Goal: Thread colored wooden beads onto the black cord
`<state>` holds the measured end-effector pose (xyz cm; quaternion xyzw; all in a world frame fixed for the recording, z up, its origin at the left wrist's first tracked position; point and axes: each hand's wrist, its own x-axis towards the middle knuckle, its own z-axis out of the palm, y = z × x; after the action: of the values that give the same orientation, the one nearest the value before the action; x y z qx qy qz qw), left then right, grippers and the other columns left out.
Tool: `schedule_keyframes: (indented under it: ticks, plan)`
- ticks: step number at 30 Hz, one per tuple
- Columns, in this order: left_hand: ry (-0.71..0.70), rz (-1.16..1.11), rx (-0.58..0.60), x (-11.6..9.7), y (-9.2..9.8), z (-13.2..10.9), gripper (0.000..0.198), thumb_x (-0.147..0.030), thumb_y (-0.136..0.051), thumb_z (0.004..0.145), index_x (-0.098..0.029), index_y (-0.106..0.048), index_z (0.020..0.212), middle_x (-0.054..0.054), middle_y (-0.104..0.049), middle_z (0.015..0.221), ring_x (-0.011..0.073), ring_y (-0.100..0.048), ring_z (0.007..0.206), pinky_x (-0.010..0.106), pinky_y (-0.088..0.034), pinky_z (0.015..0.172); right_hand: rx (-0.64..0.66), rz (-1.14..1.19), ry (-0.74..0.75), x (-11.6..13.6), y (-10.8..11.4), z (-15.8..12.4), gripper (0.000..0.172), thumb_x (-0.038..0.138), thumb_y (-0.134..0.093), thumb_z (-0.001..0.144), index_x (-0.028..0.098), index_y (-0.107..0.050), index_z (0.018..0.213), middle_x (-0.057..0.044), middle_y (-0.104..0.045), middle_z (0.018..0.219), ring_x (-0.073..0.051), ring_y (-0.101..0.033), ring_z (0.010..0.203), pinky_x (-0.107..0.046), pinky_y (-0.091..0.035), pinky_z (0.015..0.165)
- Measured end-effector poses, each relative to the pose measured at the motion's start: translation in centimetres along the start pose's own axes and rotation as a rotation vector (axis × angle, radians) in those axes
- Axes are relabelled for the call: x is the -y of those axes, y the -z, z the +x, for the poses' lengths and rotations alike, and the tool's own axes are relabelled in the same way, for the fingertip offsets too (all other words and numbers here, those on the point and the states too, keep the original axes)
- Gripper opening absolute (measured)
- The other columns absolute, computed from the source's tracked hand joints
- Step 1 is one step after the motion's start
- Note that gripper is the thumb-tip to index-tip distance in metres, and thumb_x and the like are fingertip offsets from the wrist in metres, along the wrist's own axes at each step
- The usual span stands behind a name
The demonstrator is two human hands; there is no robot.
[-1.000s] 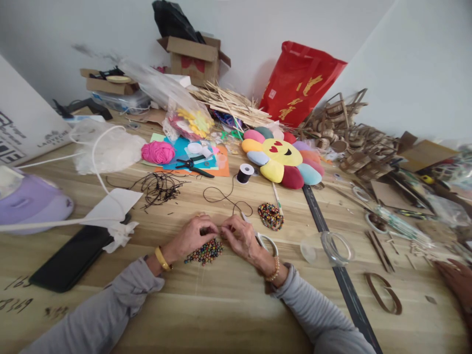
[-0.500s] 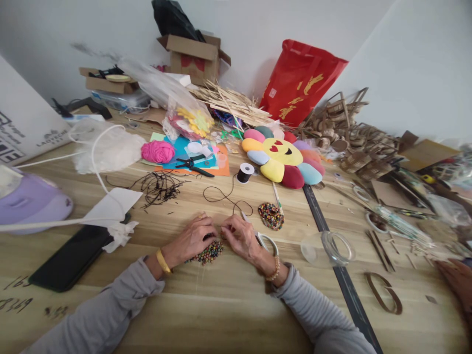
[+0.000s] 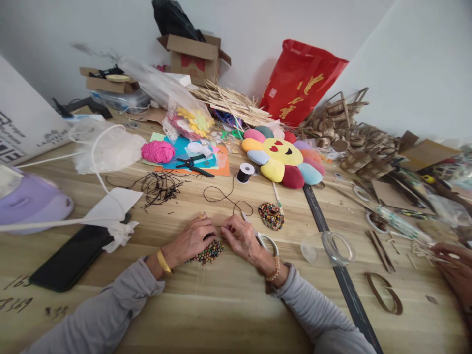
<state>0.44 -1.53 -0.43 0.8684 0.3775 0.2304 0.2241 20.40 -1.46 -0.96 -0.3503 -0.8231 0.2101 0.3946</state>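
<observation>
My left hand (image 3: 198, 236) is closed with fingers bent down over a pile of small multicoloured beads (image 3: 209, 254). What its fingertips pinch is too small to make out. Just right of it, my right hand (image 3: 239, 237) has thumb and fingers pressed together, apparently on a thin black cord (image 3: 221, 197) that loops over the table behind. Beyond both hands stands a spool of black cord (image 3: 245, 173). Scissors (image 3: 271, 243) with white handles lie partly under my right hand. A coiled string of mixed beads (image 3: 271, 216) rests farther right.
Left lie a dark phone (image 3: 70, 258) and tangled black cord (image 3: 162, 188). Farther back are pliers (image 3: 194, 165), pink yarn (image 3: 158, 152) and a flower cushion (image 3: 283, 155). At right are a clear tape roll (image 3: 337, 247) and another person's hand (image 3: 452, 260).
My two hands stay nearly in place, with only slight finger movement. At the right edge, the other person's hand has moved up and inward to the thin pale sticks.
</observation>
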Motion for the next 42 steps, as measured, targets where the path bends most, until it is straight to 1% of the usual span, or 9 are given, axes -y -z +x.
schedule_keyframes:
  ticks: [4, 7, 10, 14, 19, 25, 42]
  plan:
    - [0.053, -0.104, -0.044, 0.0, 0.2, 0.2, 0.014, -0.013, -0.059, 0.088, -0.017, -0.071, 0.080, 0.005, -0.067, 0.078, 0.0200, -0.060, 0.080, 0.036, -0.046, 0.087, 0.006, -0.009, -0.001, 0.0, 0.1, 0.0, 0.011, 0.022, -0.048, 0.097, 0.023, -0.053, 0.087, -0.001, -0.057, 0.075, -0.015, -0.054, 0.067, -0.028, -0.045, 0.060]
    - [0.130, -0.246, -0.112, 0.1, 0.4, 0.4, 0.012, -0.012, -0.061, 0.085, -0.016, -0.072, 0.080, 0.006, -0.069, 0.079, 0.0201, -0.062, 0.081, 0.034, -0.048, 0.082, 0.010, -0.012, 0.006, 0.2, 0.2, 0.1, 0.010, 0.022, -0.048, 0.097, 0.021, -0.055, 0.090, -0.001, -0.057, 0.076, -0.014, -0.055, 0.069, -0.026, -0.045, 0.060]
    - [0.191, -0.387, -0.159, 0.5, 0.6, 0.4, 0.012, -0.015, -0.062, 0.083, -0.015, -0.073, 0.085, 0.007, -0.071, 0.082, 0.0195, -0.064, 0.081, 0.031, -0.049, 0.077, -0.012, -0.008, 0.029, 0.3, 0.3, 0.2, 0.009, 0.021, -0.049, 0.096, 0.020, -0.056, 0.091, -0.001, -0.057, 0.076, -0.014, -0.055, 0.067, -0.025, -0.044, 0.059]
    - [0.223, -0.549, -0.160, 1.1, 0.6, 0.4, 0.018, -0.021, -0.061, 0.083, -0.014, -0.075, 0.092, 0.007, -0.071, 0.084, 0.0193, -0.066, 0.081, 0.030, -0.050, 0.075, -0.024, 0.008, 0.029, 0.4, 0.2, 0.3, 0.009, 0.020, -0.050, 0.096, 0.020, -0.058, 0.092, -0.002, -0.059, 0.075, -0.014, -0.056, 0.067, -0.025, -0.044, 0.059]
    - [0.288, -0.674, -0.134, 1.4, 0.6, 0.5, 0.018, -0.026, -0.064, 0.080, -0.013, -0.076, 0.087, 0.007, -0.073, 0.083, 0.0195, -0.066, 0.079, 0.028, -0.050, 0.071, -0.017, 0.000, 0.019, 0.4, 0.3, 0.3, 0.010, 0.022, -0.050, 0.096, 0.020, -0.058, 0.092, -0.002, -0.059, 0.074, -0.015, -0.055, 0.066, -0.026, -0.044, 0.058]
    - [0.348, -0.730, -0.140, 1.4, 0.7, 0.6, 0.019, -0.028, -0.067, 0.076, -0.013, -0.075, 0.084, 0.006, -0.074, 0.080, 0.0193, -0.065, 0.076, 0.028, -0.050, 0.069, -0.018, 0.005, 0.012, 0.4, 0.3, 0.3, 0.011, 0.023, -0.050, 0.097, 0.021, -0.058, 0.090, -0.002, -0.058, 0.073, -0.015, -0.054, 0.064, -0.027, -0.044, 0.056]
    - [0.385, -0.751, -0.139, 1.3, 0.6, 0.7, 0.018, -0.030, -0.069, 0.073, -0.013, -0.074, 0.079, 0.005, -0.072, 0.075, 0.0183, -0.063, 0.071, 0.028, -0.047, 0.067, 0.009, 0.005, 0.017, 0.3, 0.3, 0.2, 0.010, 0.021, -0.050, 0.096, 0.019, -0.058, 0.089, -0.002, -0.058, 0.074, -0.014, -0.055, 0.065, -0.025, -0.043, 0.058]
